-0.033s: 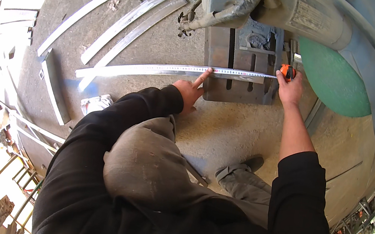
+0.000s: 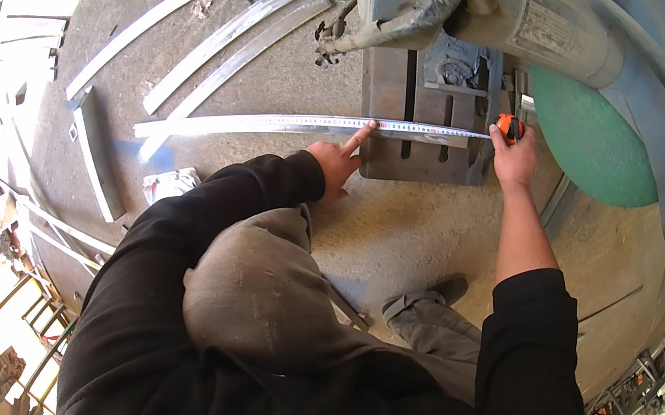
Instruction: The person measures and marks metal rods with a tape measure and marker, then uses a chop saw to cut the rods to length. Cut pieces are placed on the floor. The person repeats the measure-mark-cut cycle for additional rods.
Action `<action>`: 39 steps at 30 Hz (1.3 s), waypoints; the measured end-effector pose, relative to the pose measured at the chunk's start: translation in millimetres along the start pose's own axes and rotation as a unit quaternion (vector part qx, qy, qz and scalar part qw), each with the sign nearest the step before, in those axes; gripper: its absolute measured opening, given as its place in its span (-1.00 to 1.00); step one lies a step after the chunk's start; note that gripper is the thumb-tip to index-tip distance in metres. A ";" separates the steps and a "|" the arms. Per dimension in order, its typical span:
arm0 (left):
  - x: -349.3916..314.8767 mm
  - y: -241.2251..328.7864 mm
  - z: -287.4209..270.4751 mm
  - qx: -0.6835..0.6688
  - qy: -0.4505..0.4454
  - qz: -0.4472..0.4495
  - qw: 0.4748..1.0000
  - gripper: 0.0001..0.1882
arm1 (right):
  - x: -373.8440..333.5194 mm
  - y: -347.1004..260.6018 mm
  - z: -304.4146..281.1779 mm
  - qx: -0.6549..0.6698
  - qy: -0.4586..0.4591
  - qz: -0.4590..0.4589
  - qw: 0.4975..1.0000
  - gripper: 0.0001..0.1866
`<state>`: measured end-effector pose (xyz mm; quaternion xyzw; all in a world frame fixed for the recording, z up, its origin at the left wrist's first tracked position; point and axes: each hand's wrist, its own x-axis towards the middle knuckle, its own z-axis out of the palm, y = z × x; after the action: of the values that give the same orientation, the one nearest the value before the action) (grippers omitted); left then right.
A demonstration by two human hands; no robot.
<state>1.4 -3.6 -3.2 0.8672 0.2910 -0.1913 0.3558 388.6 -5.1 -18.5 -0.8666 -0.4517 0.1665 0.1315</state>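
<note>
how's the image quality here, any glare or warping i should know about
Head view: strong fisheye warp, so the long metal strip under the left hand bows, and a black vignette rings the frame; the upper left is blown out by sunlight, washing out detail; the middle is sharp and evenly lit, with the right hand and the orange tape measure clear; the far right edge is dim.

My orange tape measure (image 2: 508, 127) sits far right, its blade drawn out leftward along the long silver metal strip (image 2: 276, 122), which lies flat across the grey saw base.
</note>
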 end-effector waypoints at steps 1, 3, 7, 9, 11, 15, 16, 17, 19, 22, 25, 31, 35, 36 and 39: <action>0.1 -0.5 0.1 0.001 0.001 0.002 1.000 -0.44 | 0.0 0.1 0.2 -0.004 0.003 -0.002 1.000 -0.31; 0.5 -1.3 0.6 0.002 0.001 0.003 1.000 -0.45 | -0.1 0.9 -0.1 0.000 -0.003 0.002 1.000 -0.31; -0.1 -2.0 1.8 0.003 0.004 0.001 1.000 -0.46 | 0.9 1.5 0.9 0.006 -0.002 -0.001 1.000 -0.30; -0.4 -1.8 1.6 0.006 0.006 0.002 1.000 -0.47 | 0.9 1.6 1.2 0.002 -0.003 0.002 1.000 -0.30; -0.5 -1.1 0.2 0.009 0.005 0.001 1.000 -0.47 | 0.4 1.7 1.2 0.000 -0.004 0.005 1.000 -0.30; -0.3 1.1 -6.4 0.011 -0.021 -0.005 1.000 -0.46 | -1.8 1.1 0.8 -0.003 -0.010 0.014 1.000 -0.29; 0.1 2.1 -8.1 0.010 -0.032 -0.010 0.999 -0.46 | -2.1 0.7 0.8 -0.008 -0.011 0.017 1.000 -0.29; -0.1 2.9 -9.7 0.008 -0.044 -0.015 0.999 -0.46 | -2.3 0.4 0.4 -0.005 -0.011 0.017 1.000 -0.29; -1.1 4.4 -12.3 0.004 -0.043 -0.016 0.999 -0.46 | -2.7 -0.3 -0.1 -0.004 -0.012 0.017 1.000 -0.29; -1.7 6.4 -13.9 0.004 -0.043 -0.019 0.999 -0.46 | -3.6 -1.8 -0.1 -0.006 -0.011 0.021 1.000 -0.29; -1.7 6.2 -13.8 0.004 -0.044 -0.020 0.999 -0.46 | -5.8 -3.4 1.0 -0.012 0.001 0.022 1.000 -0.29; -1.6 4.5 -7.9 0.003 -0.017 -0.015 1.000 -0.49 | -8.0 -3.2 1.1 0.006 0.009 0.013 1.000 -0.30; -0.7 3.6 -5.8 0.004 -0.013 -0.013 1.000 -0.49 | -8.6 -3.8 0.1 -0.002 0.017 0.004 1.000 -0.30; -0.4 3.7 -6.0 0.007 -0.019 -0.014 1.000 -0.49 | -8.7 -4.5 -0.4 -0.002 0.015 0.006 1.000 -0.30; -0.3 4.7 -8.1 0.008 -0.030 -0.018 0.999 -0.49 | -9.4 -6.3 -3.0 -0.001 0.005 0.012 1.000 -0.30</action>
<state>5.2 -0.5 4.8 0.8585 0.2938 -0.2259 0.3545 380.2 -9.5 -11.8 -0.8729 -0.4408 0.1629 0.1309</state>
